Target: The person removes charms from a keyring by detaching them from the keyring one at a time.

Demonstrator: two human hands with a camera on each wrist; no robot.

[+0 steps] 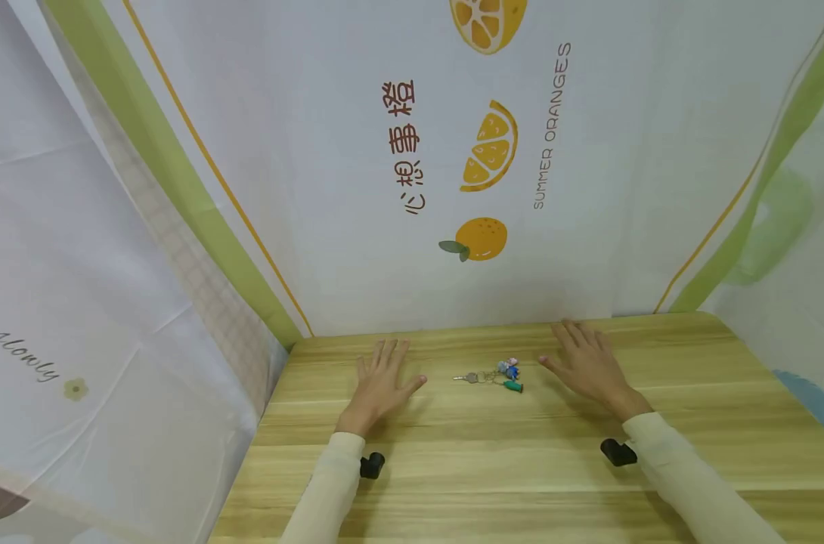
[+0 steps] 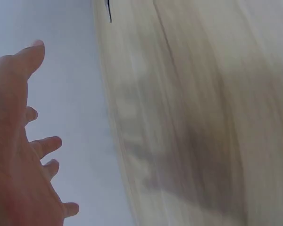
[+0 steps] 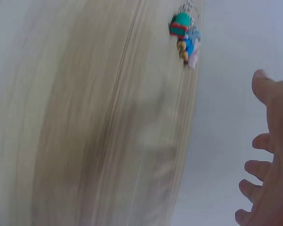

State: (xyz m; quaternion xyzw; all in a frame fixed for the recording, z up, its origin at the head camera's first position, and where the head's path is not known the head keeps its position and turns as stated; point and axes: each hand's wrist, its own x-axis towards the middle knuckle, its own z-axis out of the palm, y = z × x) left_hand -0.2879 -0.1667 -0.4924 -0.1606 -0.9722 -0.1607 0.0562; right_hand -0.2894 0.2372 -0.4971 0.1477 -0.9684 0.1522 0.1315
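Pale sleeves [image 1: 323,487] come nearest the camera, a black wrist mount [image 1: 372,465] by the left one and another [image 1: 618,452] by the right. Beyond them the left hand [image 1: 379,387] and right hand [image 1: 587,368] spread over the wooden tabletop [image 1: 487,468], each grip released and holding nothing. Between them lies the keychain [image 1: 491,377] — its key [image 1: 471,378] points toward the left hand, while the green charm [image 1: 513,386] and small figures [image 1: 512,372] sit nearer the right thumb.

Handling it well would probably mean a light pinch on the ring or a charm, since the key lies flat and thin; the loose pieces may swing or tangle.

Fingertips reach close to the far edge, where the white cloth [image 1: 344,257] hangs just behind, so forward travel looks short. Left of the left hand, the side edge is near — more room stretches toward the person and out to the right.
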